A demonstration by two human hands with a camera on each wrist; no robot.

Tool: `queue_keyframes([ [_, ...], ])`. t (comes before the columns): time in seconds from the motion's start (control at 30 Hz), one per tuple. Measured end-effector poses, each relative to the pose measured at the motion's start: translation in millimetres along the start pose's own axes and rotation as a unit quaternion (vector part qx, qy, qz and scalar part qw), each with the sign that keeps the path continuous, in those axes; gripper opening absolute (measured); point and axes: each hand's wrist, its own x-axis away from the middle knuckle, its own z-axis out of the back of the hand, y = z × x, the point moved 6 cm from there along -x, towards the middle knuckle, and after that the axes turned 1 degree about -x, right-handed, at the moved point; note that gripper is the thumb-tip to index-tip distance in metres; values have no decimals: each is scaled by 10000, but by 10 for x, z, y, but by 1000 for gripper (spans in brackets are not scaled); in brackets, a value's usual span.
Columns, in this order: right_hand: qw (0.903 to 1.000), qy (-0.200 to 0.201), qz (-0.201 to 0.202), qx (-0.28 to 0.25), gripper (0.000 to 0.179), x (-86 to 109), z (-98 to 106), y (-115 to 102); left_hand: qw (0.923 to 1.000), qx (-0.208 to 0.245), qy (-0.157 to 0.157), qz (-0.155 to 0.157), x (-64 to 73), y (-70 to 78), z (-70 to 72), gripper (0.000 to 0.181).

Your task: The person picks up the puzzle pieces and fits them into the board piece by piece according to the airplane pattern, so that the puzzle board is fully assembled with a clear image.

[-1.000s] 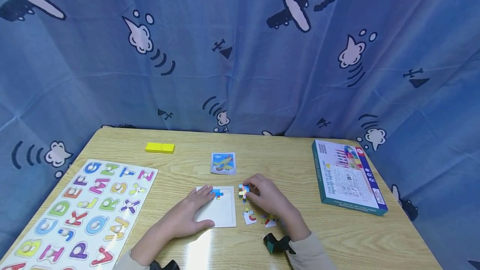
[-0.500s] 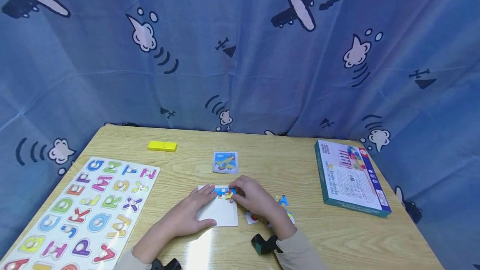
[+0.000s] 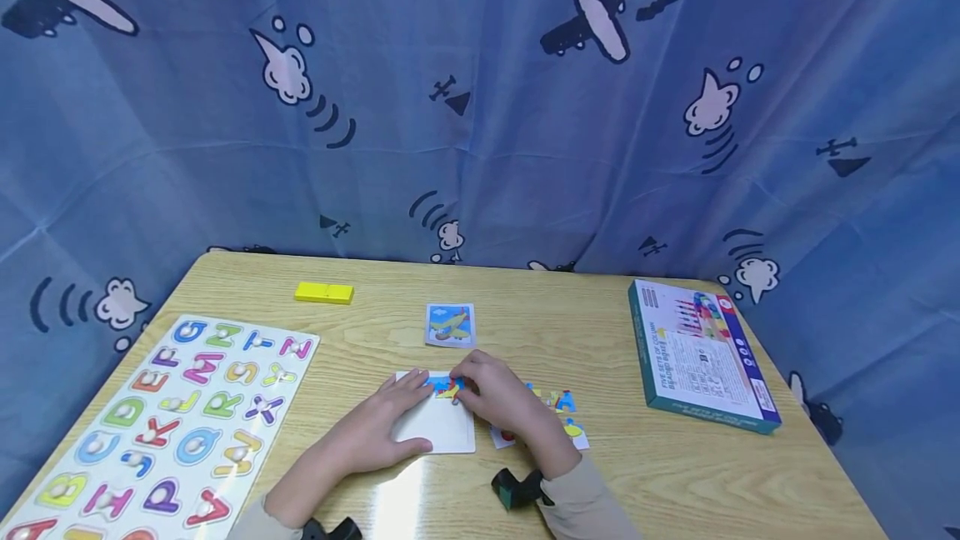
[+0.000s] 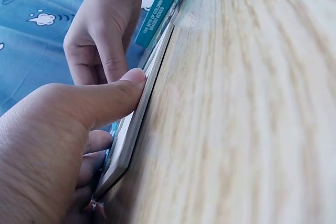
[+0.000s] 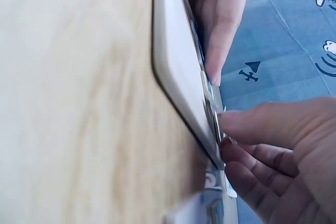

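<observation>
R hand (image 3: 495, 394): my thumb and finger pinch piece (image 3: 455, 391), at my fingertips on board (image 3: 438, 432) | L hand (image 3: 378, 427): thumb apart, steadying board to R hand's left | piece: probably light, stiff, thin; grip edges

- White glare is shining on the table (image 3: 705, 477), low in the head view.
- The blue curtain (image 3: 495, 165) is looking dimmer.
- The table is looking blurry in both wrist views.
</observation>
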Motion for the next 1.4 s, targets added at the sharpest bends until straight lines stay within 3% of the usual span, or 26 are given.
queue_keyframes([
  [0.5,9990,322,166,266,19,20,-6,-46,10000,51,17,-42,1,22,10,75],
  [0.73,9990,255,174,314,22,12,-21,-38,9998,50,125,-112,-1,8,4,75],
  [1.07,9995,242,21,194,24,21,-33,-17,9977,288,420,450,176,-146,55,72],
  [1.4,9997,220,-11,-85,24,30,-12,13,9981,160,540,266,277,-148,112,70],
])
